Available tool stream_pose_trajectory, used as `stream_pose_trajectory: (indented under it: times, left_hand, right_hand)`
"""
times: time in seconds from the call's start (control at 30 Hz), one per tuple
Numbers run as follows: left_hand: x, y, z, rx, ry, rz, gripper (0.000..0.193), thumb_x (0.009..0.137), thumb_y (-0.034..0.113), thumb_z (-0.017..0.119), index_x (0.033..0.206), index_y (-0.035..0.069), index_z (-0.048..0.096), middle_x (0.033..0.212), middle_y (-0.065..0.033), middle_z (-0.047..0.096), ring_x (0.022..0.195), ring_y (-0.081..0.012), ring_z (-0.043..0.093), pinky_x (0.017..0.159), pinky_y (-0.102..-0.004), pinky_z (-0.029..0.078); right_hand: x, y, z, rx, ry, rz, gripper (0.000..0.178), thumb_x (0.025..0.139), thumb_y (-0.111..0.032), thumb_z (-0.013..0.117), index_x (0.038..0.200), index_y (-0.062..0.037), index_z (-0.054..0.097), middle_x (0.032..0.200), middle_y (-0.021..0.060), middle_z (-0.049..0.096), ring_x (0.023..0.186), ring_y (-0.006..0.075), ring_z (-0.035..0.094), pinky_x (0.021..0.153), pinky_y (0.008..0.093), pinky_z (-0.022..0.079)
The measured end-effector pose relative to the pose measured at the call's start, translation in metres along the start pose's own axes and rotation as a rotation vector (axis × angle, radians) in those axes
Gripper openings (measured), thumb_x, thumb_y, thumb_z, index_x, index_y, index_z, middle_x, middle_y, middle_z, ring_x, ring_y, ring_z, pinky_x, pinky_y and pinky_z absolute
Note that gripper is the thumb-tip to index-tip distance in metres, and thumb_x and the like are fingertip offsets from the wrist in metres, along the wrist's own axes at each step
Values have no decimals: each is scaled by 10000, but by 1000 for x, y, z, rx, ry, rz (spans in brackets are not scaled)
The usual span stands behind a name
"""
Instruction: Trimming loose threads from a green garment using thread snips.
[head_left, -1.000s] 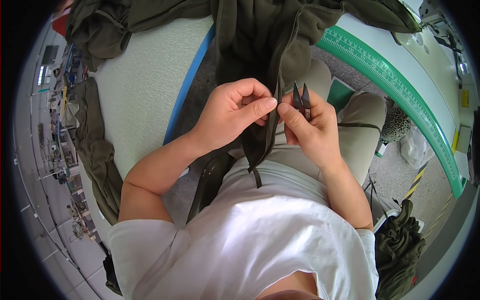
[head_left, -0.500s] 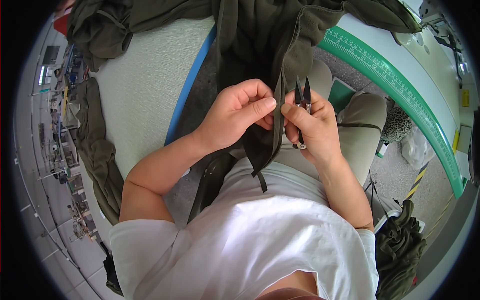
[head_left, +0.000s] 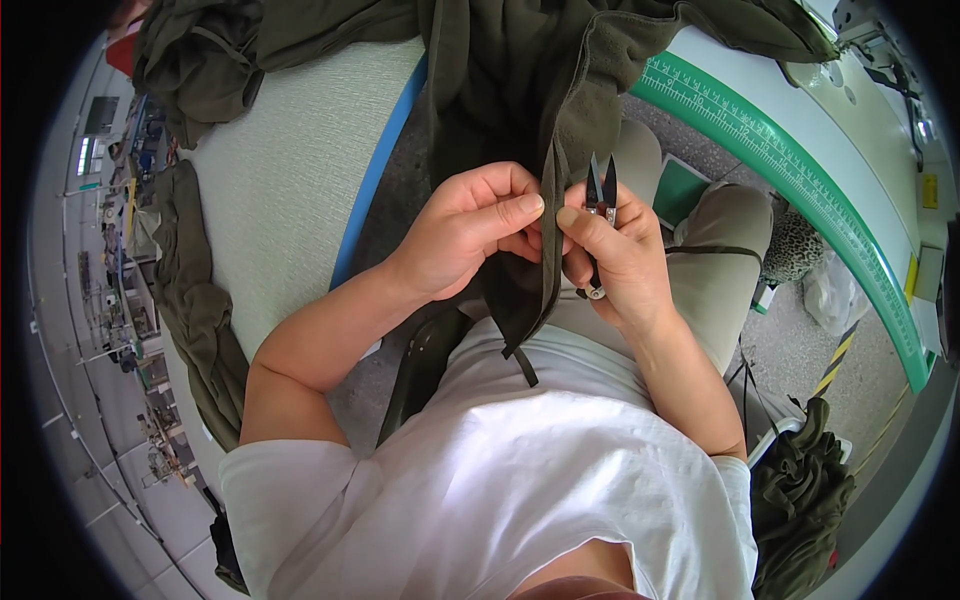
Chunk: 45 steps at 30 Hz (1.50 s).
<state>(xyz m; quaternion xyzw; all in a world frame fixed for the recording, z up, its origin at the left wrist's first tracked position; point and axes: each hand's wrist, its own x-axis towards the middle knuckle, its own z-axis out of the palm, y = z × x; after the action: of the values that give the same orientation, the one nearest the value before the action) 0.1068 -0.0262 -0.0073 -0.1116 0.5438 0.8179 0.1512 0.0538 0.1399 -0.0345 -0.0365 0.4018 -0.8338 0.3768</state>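
A dark olive garment (head_left: 490, 95) hangs off the table toward my lap, with a seam running down its right part. My left hand (head_left: 455, 225) is closed, thumb and fingers pinching the garment's narrow edge strip (head_left: 551, 235) from the left. Opposite it, my right hand (head_left: 630, 260) holds black thread snips (head_left: 597, 190), their two pointed blades upward and slightly apart. The right thumb and fingertips also meet the strip's right side. Below the hands, the strip ends in a loose tail (head_left: 525, 368) over my white shirt. Fingertips behind the cloth are partly hidden.
On the left is a pale tabletop (head_left: 290, 150) with a blue edge and more olive cloth (head_left: 190, 270) along its far left. A green measuring band (head_left: 780, 150) borders the table at right. Another olive heap (head_left: 800, 500) lies at lower right, near a clear plastic bag (head_left: 835, 295).
Both hands, the snips and the pinched strip have shifted slightly left. The grip on the cloth looks the same, and the snips remain in the right hand.
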Motion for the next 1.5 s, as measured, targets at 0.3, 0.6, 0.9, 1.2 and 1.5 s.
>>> stream_pose_trajectory:
  times: [0.3, 0.6, 0.9, 1.2, 1.5]
  left_hand:
    - [0, -1, -1, 11, 1, -3, 121, 938, 171, 530, 909, 54, 549, 855, -29, 595, 784, -107, 588, 709, -263, 509]
    - [3, 7, 2, -118, 112, 70, 156, 933, 193, 541, 953, 38, 540, 862, -38, 599, 779, -108, 588, 767, -268, 485]
    - [2, 15, -10, -103, 70, 28, 155, 916, 178, 562, 961, 30, 572, 818, -23, 610, 760, -90, 587, 726, -243, 477]
    - [3, 3, -12, 37, 114, 57, 137, 907, 167, 577, 935, 34, 596, 837, -11, 619, 763, -74, 576, 717, -229, 477]
    - [1, 8, -6, 117, 78, 55, 142, 910, 177, 581, 939, 40, 605, 862, -1, 618, 766, -55, 553, 696, -213, 449]
  right_hand:
    - [1, 1, -3, 19, -20, 16, 36, 866, -64, 593, 841, -47, 574, 640, 30, 573, 399, 44, 434, 364, 180, 313]
    - [-12, 13, 7, -280, -46, -285, 207, 879, -24, 584, 1083, 1, 605, 888, 53, 602, 584, 83, 530, 481, 193, 416]
    - [-5, 15, 10, -823, -237, -779, 241, 850, 1, 603, 1091, 14, 620, 1036, 100, 568, 829, 123, 548, 672, 234, 461]
    - [-3, 6, 16, -195, 129, -260, 97, 882, -50, 602, 964, -21, 559, 795, 34, 569, 532, 60, 474, 429, 189, 349]
    - [2, 8, 19, -103, 96, -145, 100, 900, -95, 599, 956, -45, 533, 619, -22, 503, 432, 41, 406, 372, 190, 283]
